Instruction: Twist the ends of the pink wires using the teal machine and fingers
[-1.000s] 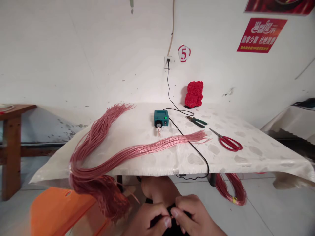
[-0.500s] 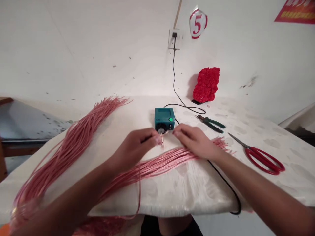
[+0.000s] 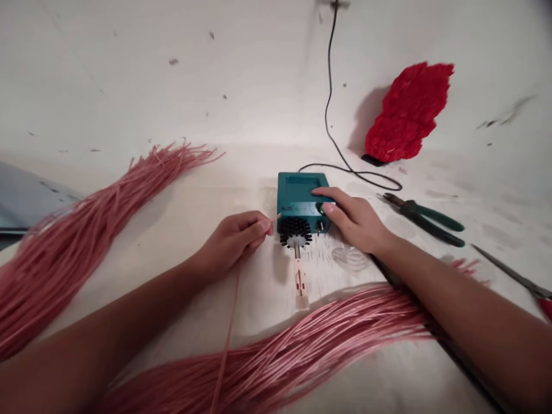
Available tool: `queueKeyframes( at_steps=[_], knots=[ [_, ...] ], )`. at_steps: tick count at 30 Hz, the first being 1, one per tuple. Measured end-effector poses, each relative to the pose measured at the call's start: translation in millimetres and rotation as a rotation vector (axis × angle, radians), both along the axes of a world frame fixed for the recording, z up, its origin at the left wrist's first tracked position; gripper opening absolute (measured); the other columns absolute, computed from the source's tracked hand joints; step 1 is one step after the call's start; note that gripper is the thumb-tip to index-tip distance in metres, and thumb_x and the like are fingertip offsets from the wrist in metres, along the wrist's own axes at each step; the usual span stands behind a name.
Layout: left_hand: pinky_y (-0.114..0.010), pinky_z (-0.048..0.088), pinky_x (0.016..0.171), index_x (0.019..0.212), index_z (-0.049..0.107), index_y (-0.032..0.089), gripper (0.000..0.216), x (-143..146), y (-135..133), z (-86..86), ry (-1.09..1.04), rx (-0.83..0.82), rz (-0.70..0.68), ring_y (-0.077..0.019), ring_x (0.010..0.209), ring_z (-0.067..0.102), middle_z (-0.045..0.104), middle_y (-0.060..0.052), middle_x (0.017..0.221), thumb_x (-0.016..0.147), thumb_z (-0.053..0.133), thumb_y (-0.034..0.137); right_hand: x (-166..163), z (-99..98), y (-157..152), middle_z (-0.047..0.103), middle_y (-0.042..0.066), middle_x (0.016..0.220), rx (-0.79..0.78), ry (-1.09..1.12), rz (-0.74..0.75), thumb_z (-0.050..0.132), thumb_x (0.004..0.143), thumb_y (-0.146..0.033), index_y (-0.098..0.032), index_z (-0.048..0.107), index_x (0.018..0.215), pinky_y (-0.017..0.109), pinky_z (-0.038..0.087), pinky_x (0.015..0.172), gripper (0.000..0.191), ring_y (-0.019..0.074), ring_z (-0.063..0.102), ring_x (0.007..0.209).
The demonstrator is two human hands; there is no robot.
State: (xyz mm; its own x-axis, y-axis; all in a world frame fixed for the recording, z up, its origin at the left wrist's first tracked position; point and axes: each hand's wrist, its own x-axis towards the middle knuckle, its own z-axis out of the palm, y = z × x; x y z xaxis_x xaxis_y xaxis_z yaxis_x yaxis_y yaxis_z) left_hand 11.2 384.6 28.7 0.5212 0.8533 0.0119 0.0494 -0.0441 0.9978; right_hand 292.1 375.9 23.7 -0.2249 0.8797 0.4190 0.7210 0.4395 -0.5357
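Right hand [image 3: 356,221] moved onto blue-green box [image 3: 302,183]. Left hand [image 3: 241,233] brought pink wire [image 3: 230,328] beside black brush [image 3: 295,229].

Shows a bare left hand [image 3: 233,241] and a bare right hand [image 3: 360,221], with slender fingers [image 3: 338,196] and rounded thumbs [image 3: 340,218]. Narrows at bare wrists [image 3: 383,246], then broadens into bare, smooth-contoured forearms [image 3: 116,336], slightly blurred, toward the near left and near right.

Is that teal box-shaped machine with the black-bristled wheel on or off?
Cannot tell: the right hand partly hides the round green button, and one still cannot show whether the wheel turns.
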Motion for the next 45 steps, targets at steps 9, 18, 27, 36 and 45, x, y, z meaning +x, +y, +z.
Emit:
queueKeyframes(
  at_steps=[9, 18, 27, 36, 45],
  knots=[
    [-0.015, 0.013, 0.041, 0.079, 0.064, 0.015, 0.026, -11, 38, 4.8, -0.076, -0.376, -0.396, -0.0031, 0.046, 0.017, 0.025, 0.008, 0.059, 0.097, 0.065, 0.033, 0, 0.1, -2, 0.054, -0.005, 0.058, 0.004, 0.048, -0.004, 0.044, 0.104, -0.060, -0.026, 0.061, 0.135, 0.030, 0.042, 0.058, 0.049, 0.0159, 0.055, 0.055],
    [-0.018, 0.016, 0.039, 0.083, 0.067, 0.016, 0.026, -15, 40, 9.1, 0.064, -0.221, -0.438, -0.0036, 0.044, 0.027, 0.046, 0.005, 0.060, 0.098, 0.064, 0.037, 0, -1.0, -3, 0.052, -0.006, 0.058, -0.034, 0.080, -0.003, 0.044, 0.104, -0.060, -0.028, 0.059, 0.138, 0.031, 0.042, 0.059, 0.049, 0.0159, 0.055, 0.056],
    [-0.022, 0.018, 0.043, 0.079, 0.066, 0.017, 0.030, -13, 35, 7.0, 0.137, -0.089, -0.396, -0.0064, 0.046, 0.026, 0.038, 0.005, 0.056, 0.097, 0.065, 0.042, -1, -1.0, -5, 0.054, -0.003, 0.063, -0.057, 0.101, -0.013, 0.044, 0.104, -0.059, -0.029, 0.058, 0.140, 0.030, 0.042, 0.057, 0.049, 0.0183, 0.059, 0.062],
    [-0.019, 0.013, 0.041, 0.089, 0.074, 0.015, 0.022, -11, 38, 0.3, -0.067, -0.154, -0.246, -0.0054, 0.046, 0.020, 0.029, 0.008, 0.054, 0.089, 0.076, 0.037, -1, -0.6, -6, 0.067, 0.003, 0.083, -0.066, 0.118, -0.009, 0.045, 0.103, -0.062, -0.028, 0.058, 0.140, 0.030, 0.045, 0.054, 0.052, 0.0184, 0.062, 0.066],
    [-0.020, 0.014, 0.038, 0.074, 0.058, 0.017, 0.022, -13, 44, 11.3, 0.151, -0.042, -0.183, -0.0047, 0.041, 0.027, 0.049, 0.003, 0.057, 0.092, 0.060, 0.030, 0, -0.7, -5, 0.069, 0.004, 0.083, -0.056, 0.099, -0.010, 0.044, 0.103, -0.063, -0.028, 0.058, 0.139, 0.030, 0.047, 0.055, 0.053, 0.0182, 0.062, 0.063]
  ],
)
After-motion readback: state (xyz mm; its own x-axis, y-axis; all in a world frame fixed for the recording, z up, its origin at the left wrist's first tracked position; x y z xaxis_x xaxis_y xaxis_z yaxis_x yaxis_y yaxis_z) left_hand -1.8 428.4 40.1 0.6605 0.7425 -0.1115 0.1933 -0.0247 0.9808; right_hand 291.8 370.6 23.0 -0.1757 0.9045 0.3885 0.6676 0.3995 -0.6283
